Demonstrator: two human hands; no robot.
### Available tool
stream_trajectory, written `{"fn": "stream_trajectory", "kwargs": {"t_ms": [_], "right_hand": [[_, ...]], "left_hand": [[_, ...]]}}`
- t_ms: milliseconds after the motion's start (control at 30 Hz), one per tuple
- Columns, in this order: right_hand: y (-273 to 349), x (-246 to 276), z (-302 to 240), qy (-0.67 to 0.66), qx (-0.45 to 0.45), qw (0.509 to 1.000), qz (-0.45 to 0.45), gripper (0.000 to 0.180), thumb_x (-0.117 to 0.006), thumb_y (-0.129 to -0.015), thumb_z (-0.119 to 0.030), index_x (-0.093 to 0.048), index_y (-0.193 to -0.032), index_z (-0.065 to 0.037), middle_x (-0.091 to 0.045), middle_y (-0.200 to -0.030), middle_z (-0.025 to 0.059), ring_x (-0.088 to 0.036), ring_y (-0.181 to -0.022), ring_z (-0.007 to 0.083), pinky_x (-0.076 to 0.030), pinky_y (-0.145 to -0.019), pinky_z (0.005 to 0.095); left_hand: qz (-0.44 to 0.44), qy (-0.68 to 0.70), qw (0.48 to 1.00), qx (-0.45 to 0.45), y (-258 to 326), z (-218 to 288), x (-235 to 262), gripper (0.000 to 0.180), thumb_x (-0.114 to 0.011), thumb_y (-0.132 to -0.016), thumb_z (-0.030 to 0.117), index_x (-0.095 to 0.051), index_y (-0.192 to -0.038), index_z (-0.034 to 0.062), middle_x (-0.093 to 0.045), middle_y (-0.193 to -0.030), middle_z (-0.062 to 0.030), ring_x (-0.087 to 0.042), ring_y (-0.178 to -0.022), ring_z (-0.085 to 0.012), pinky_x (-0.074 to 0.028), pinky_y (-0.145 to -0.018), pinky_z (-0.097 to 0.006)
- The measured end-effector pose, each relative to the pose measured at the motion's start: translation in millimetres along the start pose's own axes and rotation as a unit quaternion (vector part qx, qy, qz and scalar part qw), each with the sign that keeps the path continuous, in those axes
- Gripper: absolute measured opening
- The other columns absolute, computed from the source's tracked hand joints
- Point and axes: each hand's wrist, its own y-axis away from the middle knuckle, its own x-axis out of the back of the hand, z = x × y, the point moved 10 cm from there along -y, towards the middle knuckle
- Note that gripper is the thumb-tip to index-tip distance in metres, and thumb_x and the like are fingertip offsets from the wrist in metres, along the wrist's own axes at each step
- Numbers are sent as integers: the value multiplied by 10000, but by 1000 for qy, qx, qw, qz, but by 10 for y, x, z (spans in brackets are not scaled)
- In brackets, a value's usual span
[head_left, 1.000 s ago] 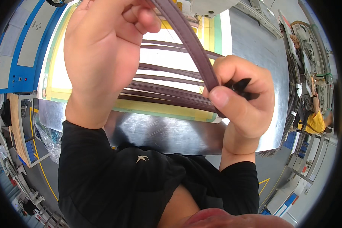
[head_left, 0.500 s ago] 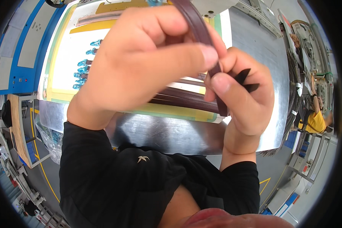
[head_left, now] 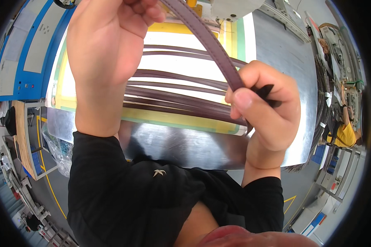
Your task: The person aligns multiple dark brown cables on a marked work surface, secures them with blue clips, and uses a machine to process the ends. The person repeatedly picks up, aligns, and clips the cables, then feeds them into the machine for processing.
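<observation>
A dark brown stitched strap arches from the upper edge down to my right hand. The right thumb and fingers are closed around its lower end. Two black pointed tips stick out between those fingers; what they belong to is hidden. My left hand is raised at the upper left with its fingers curled at the strap's upper part; the thumb and fingertips are cut off by the picture's edge. Several similar brown straps lie side by side below on a white board, partly behind my left forearm.
Yellow and green tape edges the board on a shiny metal table. A blue cabinet stands left, beside a wood-topped stand. White machine parts are at the back. Another person in yellow is far right.
My left hand has moved up and left, away from my right hand, and the strap between them shows more length. The right hand keeps its grip, nearly in place.
</observation>
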Motion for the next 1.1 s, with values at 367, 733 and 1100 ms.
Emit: {"fn": "stream_trajectory", "kwargs": {"t_ms": [367, 733, 1100], "right_hand": [[-44, -12, 60, -32, -22, 999, 0, 186, -678, -898, -177, -668, -847, 2, -631, -707, 26, -519, -650, 65, -357, -608, 236], [-19, 10, 4, -26, -12, 1000, 3, 180, -692, -852, -167, -696, -841, 13, -651, -744, 29, -555, -654, 72, -387, -616, 226], [7, 155, -22, -61, -14, 998, 23, 216, -721, -808, -194, -681, -801, 18, -610, -674, 17, -510, -606, 70, -333, -571, 231]], "left_hand": [[-113, -69, 959, 252, 335, -227, -478, 302, -697, -962, 47, -651, -1224, -96, -731, -994, -113, -708, -895, -153, -581, -812, -270], [-10, -24, 994, 105, 182, -56, -300, 197, -570, -997, 72, -660, -1112, -59, -710, -893, -97, -679, -765, -153, -573, -754, -283], [-95, 8, 995, 23, -137, 203, 227, 262, -555, -1056, 85, -694, -1233, -50, -737, -1064, -83, -654, -982, -155, -502, -909, -341]]}}
